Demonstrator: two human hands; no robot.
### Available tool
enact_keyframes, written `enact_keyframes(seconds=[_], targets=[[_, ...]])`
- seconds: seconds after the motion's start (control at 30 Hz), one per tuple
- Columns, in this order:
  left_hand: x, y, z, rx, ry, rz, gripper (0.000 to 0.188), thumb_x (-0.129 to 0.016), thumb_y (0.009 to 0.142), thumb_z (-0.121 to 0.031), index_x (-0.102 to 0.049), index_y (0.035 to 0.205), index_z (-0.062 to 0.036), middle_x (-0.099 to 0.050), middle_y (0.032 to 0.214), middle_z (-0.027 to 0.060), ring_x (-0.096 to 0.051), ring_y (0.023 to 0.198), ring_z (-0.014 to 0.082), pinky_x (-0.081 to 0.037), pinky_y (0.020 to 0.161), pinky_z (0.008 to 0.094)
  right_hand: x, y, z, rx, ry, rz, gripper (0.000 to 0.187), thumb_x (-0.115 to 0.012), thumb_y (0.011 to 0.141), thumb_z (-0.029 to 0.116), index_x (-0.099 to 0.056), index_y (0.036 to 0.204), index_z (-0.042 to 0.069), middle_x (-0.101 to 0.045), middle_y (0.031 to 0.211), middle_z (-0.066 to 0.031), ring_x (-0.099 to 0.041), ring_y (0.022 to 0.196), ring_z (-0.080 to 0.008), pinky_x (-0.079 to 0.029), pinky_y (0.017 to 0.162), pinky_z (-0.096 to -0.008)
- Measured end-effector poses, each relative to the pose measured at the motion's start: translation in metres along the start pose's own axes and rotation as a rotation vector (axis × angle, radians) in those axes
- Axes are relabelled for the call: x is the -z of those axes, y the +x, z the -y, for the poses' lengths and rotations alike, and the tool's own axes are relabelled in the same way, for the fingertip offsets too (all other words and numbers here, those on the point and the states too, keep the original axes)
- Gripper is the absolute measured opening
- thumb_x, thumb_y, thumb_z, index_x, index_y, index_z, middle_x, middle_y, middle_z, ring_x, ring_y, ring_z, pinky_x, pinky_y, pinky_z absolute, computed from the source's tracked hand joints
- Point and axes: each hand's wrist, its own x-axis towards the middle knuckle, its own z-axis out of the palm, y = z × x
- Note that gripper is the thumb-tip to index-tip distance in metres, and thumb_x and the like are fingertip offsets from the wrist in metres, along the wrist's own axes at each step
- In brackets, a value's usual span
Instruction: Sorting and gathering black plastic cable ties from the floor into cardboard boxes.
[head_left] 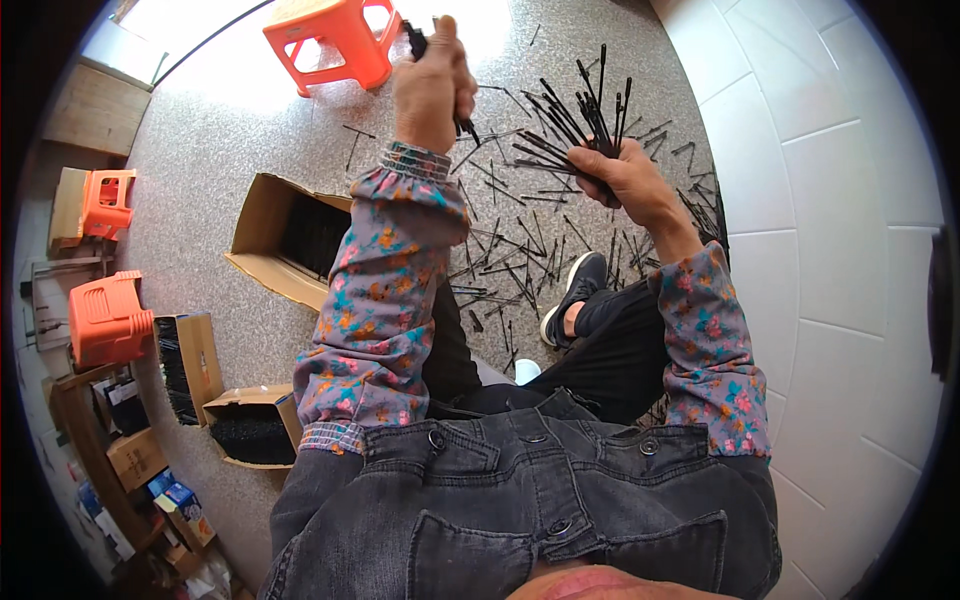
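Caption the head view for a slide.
Left hand and right hand clutch thin black pieces over a speckled floor littered with more.

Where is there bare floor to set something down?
The floor is bare left of the open cardboard box, up toward the large orange stool, and between that box and the narrow box at lower left. It is crowded around the dark shoe and beneath the right hand, where black sticks lie scattered up to the tiled wall.
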Motion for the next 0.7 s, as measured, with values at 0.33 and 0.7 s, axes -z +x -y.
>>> enact_keyframes(seconds=[0.33,0.7], targets=[[-0.040,-0.033,0.032,-0.201,1.045,0.301,0.030,-0.074,0.072,-0.026,-0.067,0.085,0.0002,-0.056,0.058,-0.0007,-0.051,0.051,0.0060,-0.040,0.045,0.0221,-0.001,0.016,-0.021,0.204,-0.175,-0.215,0.024,-0.062,0.086,0.028,-0.062,0.079,0.005,-0.052,0.057,0.0034,-0.047,0.049,-0.0046,-0.034,0.044,-0.0208],[-0.049,-0.035,0.045,0.214,0.480,0.272,0.018,-0.075,0.070,-0.014,-0.066,0.078,-0.0007,-0.059,0.062,-0.0010,-0.051,0.055,0.0051,-0.040,0.046,0.0205,-0.007,0.015,-0.018,0.221,-0.210,-0.261,0.025,-0.063,0.085,0.027,-0.061,0.076,0.004,-0.053,0.058,0.0029,-0.048,0.051,-0.0047,-0.036,0.045,-0.0214]])
